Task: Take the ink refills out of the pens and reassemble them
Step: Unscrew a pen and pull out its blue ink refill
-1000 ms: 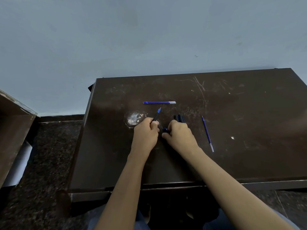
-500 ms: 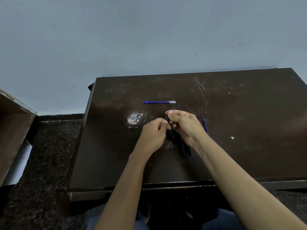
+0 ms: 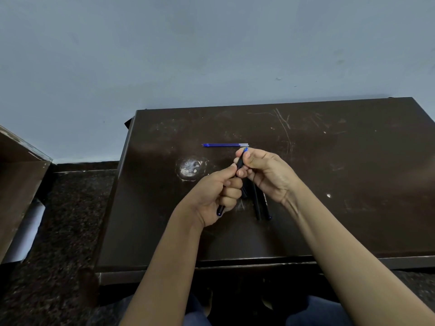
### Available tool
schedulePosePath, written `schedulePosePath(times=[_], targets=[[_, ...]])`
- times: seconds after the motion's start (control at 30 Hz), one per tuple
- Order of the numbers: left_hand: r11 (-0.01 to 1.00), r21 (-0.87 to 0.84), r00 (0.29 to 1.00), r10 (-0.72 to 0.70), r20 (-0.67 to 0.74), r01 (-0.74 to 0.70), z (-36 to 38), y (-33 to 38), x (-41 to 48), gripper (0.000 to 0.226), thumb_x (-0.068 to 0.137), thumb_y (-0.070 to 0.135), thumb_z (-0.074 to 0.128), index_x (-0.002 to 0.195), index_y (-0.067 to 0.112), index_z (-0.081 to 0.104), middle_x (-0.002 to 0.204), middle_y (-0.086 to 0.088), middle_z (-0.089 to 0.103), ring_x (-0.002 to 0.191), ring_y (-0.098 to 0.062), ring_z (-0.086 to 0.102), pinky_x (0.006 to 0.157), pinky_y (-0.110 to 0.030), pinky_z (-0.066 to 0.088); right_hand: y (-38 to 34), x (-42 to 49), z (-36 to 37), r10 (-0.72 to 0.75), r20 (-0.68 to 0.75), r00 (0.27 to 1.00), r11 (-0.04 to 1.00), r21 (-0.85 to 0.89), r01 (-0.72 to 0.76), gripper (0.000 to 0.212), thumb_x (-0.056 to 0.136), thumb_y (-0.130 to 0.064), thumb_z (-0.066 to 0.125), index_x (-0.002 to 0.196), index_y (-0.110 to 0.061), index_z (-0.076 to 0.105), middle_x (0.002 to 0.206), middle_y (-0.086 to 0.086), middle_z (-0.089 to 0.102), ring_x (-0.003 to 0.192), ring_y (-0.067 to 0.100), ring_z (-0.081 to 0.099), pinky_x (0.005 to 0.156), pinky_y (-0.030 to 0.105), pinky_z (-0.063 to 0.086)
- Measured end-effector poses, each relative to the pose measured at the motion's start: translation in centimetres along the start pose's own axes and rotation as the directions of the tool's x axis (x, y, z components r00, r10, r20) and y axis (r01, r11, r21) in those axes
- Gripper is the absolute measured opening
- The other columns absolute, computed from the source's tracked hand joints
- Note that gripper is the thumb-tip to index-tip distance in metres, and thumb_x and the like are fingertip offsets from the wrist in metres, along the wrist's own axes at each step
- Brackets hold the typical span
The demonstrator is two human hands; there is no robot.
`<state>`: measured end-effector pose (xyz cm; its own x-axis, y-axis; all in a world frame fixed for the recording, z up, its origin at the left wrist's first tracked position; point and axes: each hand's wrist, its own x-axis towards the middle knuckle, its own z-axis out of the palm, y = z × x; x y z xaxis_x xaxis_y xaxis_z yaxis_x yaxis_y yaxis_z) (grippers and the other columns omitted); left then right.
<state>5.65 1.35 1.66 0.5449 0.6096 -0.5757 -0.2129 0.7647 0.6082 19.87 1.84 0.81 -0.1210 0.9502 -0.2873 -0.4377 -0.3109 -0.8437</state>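
Note:
Above the middle of the dark brown table (image 3: 353, 208) both hands hold one black pen (image 3: 240, 163) with a blue tip. My left hand (image 3: 219, 194) is closed around its barrel, whose lower end sticks out below the fist. My right hand (image 3: 266, 172) pinches the upper end by the blue tip. Two black pens (image 3: 260, 204) lie on the table under my right hand, partly hidden. A blue ink refill (image 3: 224, 145) lies flat just beyond the hands. The second refill at the right is hidden by my right hand.
A round worn patch (image 3: 191, 167) marks the table left of the hands. The table's left edge drops to a dark speckled floor (image 3: 58, 220). A brown board (image 3: 18, 184) leans at the far left. A pale blue wall stands behind the table.
My right hand has left the pens on the table and come up to grip the top of the pen in my left hand. Both hands have lifted slightly.

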Motion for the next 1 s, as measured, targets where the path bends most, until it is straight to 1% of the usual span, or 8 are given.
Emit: schedulePosePath(times=[0.1, 0.2, 0.3, 0.4, 0.57, 0.67, 0.8, 1.0], targets=[[0.997, 0.047, 0.997, 0.068, -0.036, -0.067, 0.0, -0.1, 0.2, 0.034, 0.102, 0.033, 0.038, 0.076, 0.018, 0.054, 0.051, 0.012, 0.034, 0.036, 0.0, 0.024, 0.035, -0.011, 0.015, -0.1, 0.0, 0.3, -0.009, 0.029, 1.0, 1.0, 0.029, 0.008, 0.019, 0.097, -0.004, 0.044, 0.094, -0.002, 0.063, 0.074, 0.002, 0.067, 0.055, 0.008, 0.055, 0.058, 0.016, 0.05], [0.902, 0.386, 0.945, 0.277, -0.174, -0.193, 0.3, -1.1, 0.8, 0.03, 0.102, 0.029, 0.038, 0.088, 0.014, 0.06, 0.059, 0.008, 0.051, 0.042, -0.001, 0.033, 0.039, -0.013, 0.028, 0.6, 0.1, 0.4, 0.022, -0.005, 1.0, 1.0, -0.002, -0.022, 0.019, 0.095, -0.006, 0.05, 0.108, 0.002, 0.062, 0.08, 0.005, 0.061, 0.054, 0.008, 0.049, 0.054, 0.021, 0.048], [0.756, 0.637, 0.876, 0.4, -0.27, -0.148, 0.0, -1.7, 1.0, 0.019, 0.1, 0.031, 0.042, 0.091, 0.018, 0.054, 0.071, 0.004, 0.068, 0.05, -0.001, 0.05, 0.048, -0.017, 0.04, 1.1, 0.2, 0.4, 0.057, -0.142, 0.988, 0.995, -0.077, -0.068, 0.018, 0.09, -0.004, 0.058, 0.107, 0.002, 0.063, 0.075, 0.005, 0.058, 0.056, 0.007, 0.056, 0.058, 0.02, 0.047], [0.767, 0.625, 0.868, 0.401, -0.293, -0.144, -0.2, -1.6, 1.1, 0.027, 0.101, 0.031, 0.039, 0.083, 0.018, 0.055, 0.074, -0.001, 0.071, 0.051, -0.002, 0.056, 0.048, -0.018, 0.042, 1.0, 0.3, 0.3, 0.073, -0.173, 0.982, 0.992, -0.092, -0.09, 0.017, 0.091, 0.004, 0.053, 0.099, -0.004, 0.066, 0.083, 0.004, 0.065, 0.06, 0.005, 0.058, 0.063, 0.017, 0.046], [0.786, 0.604, 0.857, 0.396, -0.329, -0.131, -0.3, -1.7, 1.2, 0.038, 0.101, 0.036, 0.036, 0.084, 0.018, 0.065, 0.075, 0.001, 0.067, 0.05, -0.004, 0.046, 0.044, -0.017, 0.037, 0.9, 0.2, 0.5, 0.108, -0.117, 0.987, 0.994, 0.032, -0.105, 0.017, 0.094, 0.004, 0.047, 0.1, -0.003, 0.061, 0.083, 0.007, 0.068, 0.055, 0.014, 0.054, 0.055, 0.022, 0.05], [0.766, 0.628, 0.852, 0.417, -0.317, -0.141, -0.4, -1.8, 1.3, 0.029, 0.097, 0.04, 0.045, 0.087, 0.021, 0.063, 0.077, 0.005, 0.065, 0.054, -0.003, 0.046, 0.05, -0.02, 0.039, 1.0, 0.2, 0.7, 0.098, -0.123, 0.988, 0.995, 0.01, -0.097, 0.008, 0.091, 0.0, 0.056, 0.092, -0.005, 0.061, 0.075, 0.007, 0.058, 0.058, 0.011, 0.052, 0.054, 0.019, 0.049], [0.772, 0.616, 0.845, 0.428, -0.321, -0.158, -0.6, -1.9, 1.4, 0.018, 0.097, 0.034, 0.05, 0.085, 0.021, 0.053, 0.074, 0.004, 0.065, 0.056, -0.004, 0.048, 0.048, -0.02, 0.039, 0.9, 0.4, 0.3, 0.115, -0.181, 0.977, 0.991, -0.053, -0.126, 0.02, 0.092, 0.005, 0.05, 0.099, -0.006, 0.065, 0.085, 0.003, 0.064, 0.07, 0.009, 0.056, 0.058, 0.014, 0.047], [0.773, 0.613, 0.855, 0.421, -0.303, -0.163, -0.3, -1.6, 1.2, 0.034, 0.101, 0.034, 0.038, 0.087, 0.017, 0.063, 0.07, 0.003, 0.065, 0.05, -0.003, 0.045, 0.044, -0.017, 0.037, 0.9, 0.2, 0.5, 0.114, -0.126, 0.986, 0.993, 0.019, -0.112, 0.01, 0.092, -0.002, 0.055, 0.096, -0.006, 0.063, 0.079, 0.005, 0.063, 0.056, 0.011, 0.056, 0.052, 0.017, 0.049]])
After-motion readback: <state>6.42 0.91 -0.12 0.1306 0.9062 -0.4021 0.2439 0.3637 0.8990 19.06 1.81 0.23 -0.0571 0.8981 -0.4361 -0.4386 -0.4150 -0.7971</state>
